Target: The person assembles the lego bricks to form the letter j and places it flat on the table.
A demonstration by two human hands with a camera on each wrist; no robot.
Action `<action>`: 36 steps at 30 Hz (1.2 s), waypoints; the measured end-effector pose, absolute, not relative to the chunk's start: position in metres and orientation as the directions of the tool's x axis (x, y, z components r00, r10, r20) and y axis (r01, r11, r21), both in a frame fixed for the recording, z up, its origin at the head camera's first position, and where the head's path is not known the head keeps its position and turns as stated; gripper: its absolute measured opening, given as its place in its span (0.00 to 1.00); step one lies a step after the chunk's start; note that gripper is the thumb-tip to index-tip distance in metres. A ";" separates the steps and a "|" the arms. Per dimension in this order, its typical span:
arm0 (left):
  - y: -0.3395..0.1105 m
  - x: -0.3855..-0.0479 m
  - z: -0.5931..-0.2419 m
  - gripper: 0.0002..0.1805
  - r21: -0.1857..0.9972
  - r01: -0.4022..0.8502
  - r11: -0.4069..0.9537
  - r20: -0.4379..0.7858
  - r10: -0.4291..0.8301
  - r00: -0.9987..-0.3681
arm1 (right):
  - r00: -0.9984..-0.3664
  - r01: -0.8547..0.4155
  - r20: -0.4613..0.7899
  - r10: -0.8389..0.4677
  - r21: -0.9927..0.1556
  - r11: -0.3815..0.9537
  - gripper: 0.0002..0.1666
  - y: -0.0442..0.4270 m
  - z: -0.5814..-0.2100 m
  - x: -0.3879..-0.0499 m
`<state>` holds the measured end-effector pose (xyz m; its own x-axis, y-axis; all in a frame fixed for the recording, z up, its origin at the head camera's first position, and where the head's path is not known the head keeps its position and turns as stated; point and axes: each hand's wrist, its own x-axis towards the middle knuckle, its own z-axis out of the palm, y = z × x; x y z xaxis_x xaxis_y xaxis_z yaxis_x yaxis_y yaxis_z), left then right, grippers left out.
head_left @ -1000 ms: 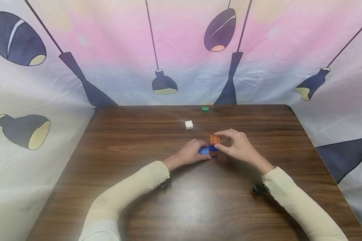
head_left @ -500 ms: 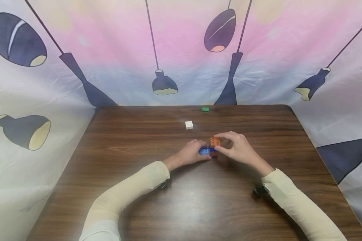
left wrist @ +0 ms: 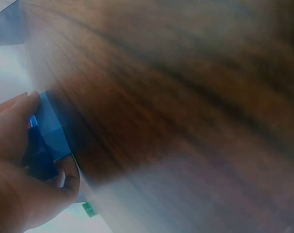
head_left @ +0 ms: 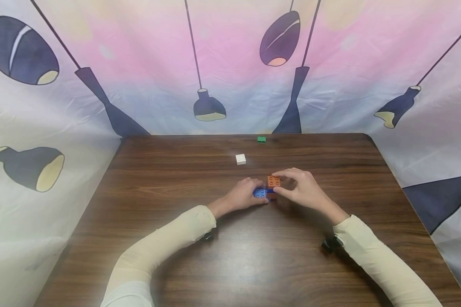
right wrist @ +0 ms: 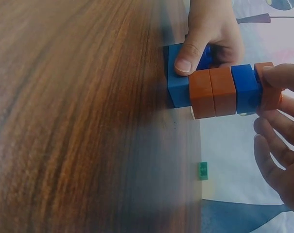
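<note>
Head view: on the wood-grained table (head_left: 230,260), the left hand (head_left: 243,194) lies at 9 o'clock of a boxy stack (right wrist: 213,94), thumb and fingers pinching its smooth blue base brick (right wrist: 178,87). At 3 o'clock, the right hand (head_left: 301,186) pinches the square, studded orange top brick (head_left: 273,181); beneath that sits a blue brick (right wrist: 247,88) over two rust-orange bricks (right wrist: 223,91). A squarish white brick (head_left: 240,159) lies towards 11 o'clock, a small green brick (head_left: 261,140) at 12.

Near side: tabletop (head_left: 238,268) passable between left sleeve (head_left: 173,232) and right sleeve (head_left: 384,258) | Centre: brick stack (right wrist: 212,93) obstructed, left hand (head_left: 243,194) gripping its base, right hand (head_left: 301,185) pinching the top orange brick (head_left: 274,181) | Far side: white brick (head_left: 240,159) and green brick (head_left: 261,140), gap between | Rear: curtain (head_left: 238,47) bars passage
</note>
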<state>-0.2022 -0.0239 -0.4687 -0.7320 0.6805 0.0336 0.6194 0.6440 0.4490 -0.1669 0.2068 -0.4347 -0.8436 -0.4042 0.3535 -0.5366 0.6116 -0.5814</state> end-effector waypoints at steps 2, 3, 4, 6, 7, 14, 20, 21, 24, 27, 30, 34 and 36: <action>-0.024 -0.202 -0.469 0.27 0.448 0.620 0.644 0.033 0.681 -0.731 | -0.845 -0.534 0.351 -0.404 -0.584 0.611 0.23 0.207 -0.435 -0.168; -0.024 -0.202 -0.469 0.27 0.449 0.620 0.643 0.033 0.682 -0.731 | -0.846 -0.533 0.349 -0.403 -0.585 0.612 0.23 0.207 -0.436 -0.168; -0.024 -0.203 -0.469 0.27 0.450 0.620 0.643 0.034 0.681 -0.731 | -0.847 -0.531 0.347 -0.403 -0.586 0.612 0.23 0.208 -0.436 -0.168; -0.024 -0.203 -0.470 0.27 0.451 0.619 0.643 0.032 0.681 -0.731 | -0.848 -0.529 0.344 -0.403 -0.586 0.614 0.22 0.208 -0.436 -0.168; -0.024 -0.203 -0.470 0.28 0.451 0.618 0.644 0.031 0.681 -0.732 | -0.848 -0.529 0.343 -0.403 -0.586 0.614 0.22 0.208 -0.436 -0.169; -0.024 -0.202 -0.470 0.28 0.455 0.616 0.643 0.031 0.680 -0.733 | -0.841 -0.541 0.358 -0.406 -0.580 0.609 0.22 0.207 -0.437 -0.169; -0.024 -0.204 -0.471 0.28 0.454 0.615 0.645 0.023 0.681 -0.732 | -0.840 -0.542 0.354 -0.411 -0.575 0.613 0.22 0.207 -0.436 -0.169; -0.024 -0.204 -0.471 0.28 0.453 0.615 0.645 0.024 0.681 -0.732 | -0.841 -0.540 0.350 -0.412 -0.575 0.615 0.22 0.207 -0.436 -0.170; -0.024 -0.204 -0.471 0.28 0.456 0.617 0.642 0.026 0.683 -0.730 | -0.846 -0.532 0.337 -0.413 -0.577 0.620 0.22 0.207 -0.434 -0.169; -0.024 -0.204 -0.471 0.28 0.459 0.617 0.639 0.029 0.684 -0.729 | -0.848 -0.529 0.329 -0.416 -0.578 0.621 0.22 0.207 -0.433 -0.169; -0.024 -0.203 -0.471 0.28 0.462 0.617 0.637 0.027 0.686 -0.727 | -0.848 -0.530 0.329 -0.417 -0.575 0.624 0.22 0.207 -0.433 -0.169; -0.024 -0.203 -0.471 0.28 0.465 0.615 0.637 0.024 0.685 -0.728 | -0.843 -0.537 0.337 -0.419 -0.563 0.628 0.23 0.206 -0.434 -0.169; -0.024 -0.202 -0.470 0.28 0.466 0.612 0.639 0.021 0.684 -0.729 | -0.840 -0.542 0.342 -0.421 -0.556 0.630 0.23 0.206 -0.434 -0.169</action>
